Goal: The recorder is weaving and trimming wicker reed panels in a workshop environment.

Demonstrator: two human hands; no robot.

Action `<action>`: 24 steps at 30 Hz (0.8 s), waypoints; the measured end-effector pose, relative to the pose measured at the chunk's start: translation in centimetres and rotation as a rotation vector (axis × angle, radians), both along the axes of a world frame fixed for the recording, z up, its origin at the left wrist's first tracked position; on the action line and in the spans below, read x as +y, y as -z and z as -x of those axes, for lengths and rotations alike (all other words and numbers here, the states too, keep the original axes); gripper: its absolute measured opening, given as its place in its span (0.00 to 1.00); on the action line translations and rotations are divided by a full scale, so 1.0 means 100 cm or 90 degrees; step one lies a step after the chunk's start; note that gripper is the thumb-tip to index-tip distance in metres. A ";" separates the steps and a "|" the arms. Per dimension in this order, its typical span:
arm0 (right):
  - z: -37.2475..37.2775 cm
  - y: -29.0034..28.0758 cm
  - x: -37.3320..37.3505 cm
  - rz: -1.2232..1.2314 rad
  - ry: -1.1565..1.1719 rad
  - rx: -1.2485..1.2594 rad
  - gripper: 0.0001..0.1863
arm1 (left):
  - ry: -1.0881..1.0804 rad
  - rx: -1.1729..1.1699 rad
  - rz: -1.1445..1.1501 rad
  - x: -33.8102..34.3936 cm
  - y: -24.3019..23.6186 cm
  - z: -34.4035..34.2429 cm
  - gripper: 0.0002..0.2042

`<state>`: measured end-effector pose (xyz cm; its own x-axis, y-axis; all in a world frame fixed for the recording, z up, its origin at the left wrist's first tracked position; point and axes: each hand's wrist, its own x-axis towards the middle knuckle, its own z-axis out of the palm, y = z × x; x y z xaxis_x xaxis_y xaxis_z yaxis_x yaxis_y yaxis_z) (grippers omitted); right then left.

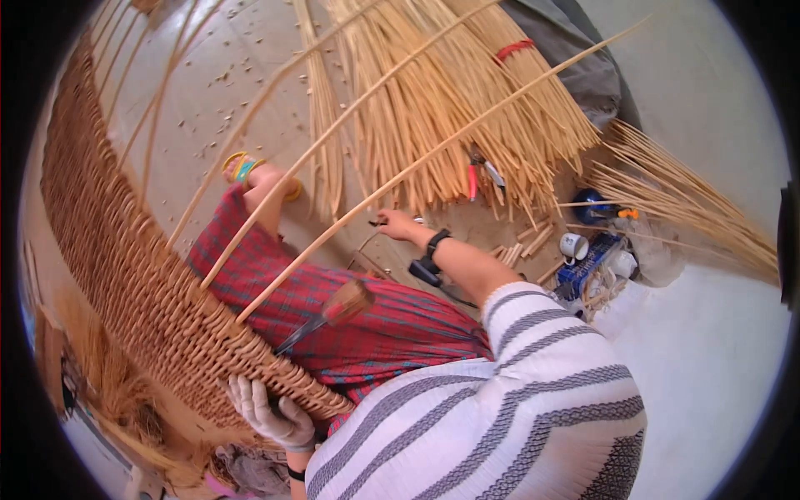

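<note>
Grey floor; left hand half-open against wickerwork, right hand curled, contents unclear.

The gloved left hand touches a woven wicker panel; the right hand is near pale sticks.

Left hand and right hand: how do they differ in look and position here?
The left hand wears a pale glove, while the right hand is bare. The left hand lies against the woven wicker wall; the right hand is stretched out near the pale rods. Both have a dark band at the wrist.
</note>
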<state>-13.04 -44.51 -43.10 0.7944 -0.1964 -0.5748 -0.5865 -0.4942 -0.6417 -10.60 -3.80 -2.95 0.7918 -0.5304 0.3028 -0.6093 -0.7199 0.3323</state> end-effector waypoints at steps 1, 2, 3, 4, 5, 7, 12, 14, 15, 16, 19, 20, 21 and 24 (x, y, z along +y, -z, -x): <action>-0.010 0.002 0.012 -0.007 0.002 0.005 0.27 | -0.011 0.002 -0.017 0.003 -0.004 0.004 0.22; -0.028 -0.007 0.037 0.012 0.046 0.008 0.28 | -0.034 0.001 -0.047 0.008 -0.012 0.009 0.21; -0.043 -0.013 0.058 0.036 0.091 0.010 0.30 | -0.043 -0.002 -0.052 0.006 -0.017 0.010 0.21; -0.043 -0.003 0.051 0.047 0.099 0.013 0.30 | -0.034 0.001 -0.041 0.002 -0.013 0.007 0.21; -0.042 0.008 0.043 0.006 0.121 0.029 0.34 | -0.028 0.006 -0.033 0.000 -0.011 0.005 0.21; -0.053 0.016 0.058 -0.151 0.120 0.055 0.37 | -0.028 0.010 -0.041 0.004 -0.016 0.006 0.22; -0.041 0.053 0.032 -0.174 0.128 0.025 0.33 | -0.030 0.027 -0.027 0.001 -0.007 0.008 0.22; -0.049 0.046 0.033 -0.087 0.132 0.048 0.32 | -0.039 0.037 -0.053 0.004 -0.010 0.009 0.22; -0.059 0.035 0.039 -0.141 0.101 0.040 0.33 | -0.051 0.038 -0.070 0.008 -0.014 0.011 0.22; -0.064 0.029 0.035 -0.148 0.092 0.028 0.33 | -0.060 0.026 -0.075 0.008 -0.016 0.012 0.22; -0.067 0.023 0.014 -0.271 0.164 0.108 0.32 | -0.060 0.060 -0.046 0.002 -0.017 0.009 0.23; -0.063 0.026 0.000 -0.324 0.225 0.114 0.31 | -0.040 0.074 -0.022 -0.003 -0.012 0.002 0.22; -0.075 0.012 0.032 -0.315 0.264 0.131 0.29 | -0.063 0.069 -0.043 0.004 -0.018 0.007 0.22; -0.071 0.011 0.022 -0.230 0.249 0.057 0.26 | -0.042 0.071 -0.025 -0.001 -0.012 0.005 0.22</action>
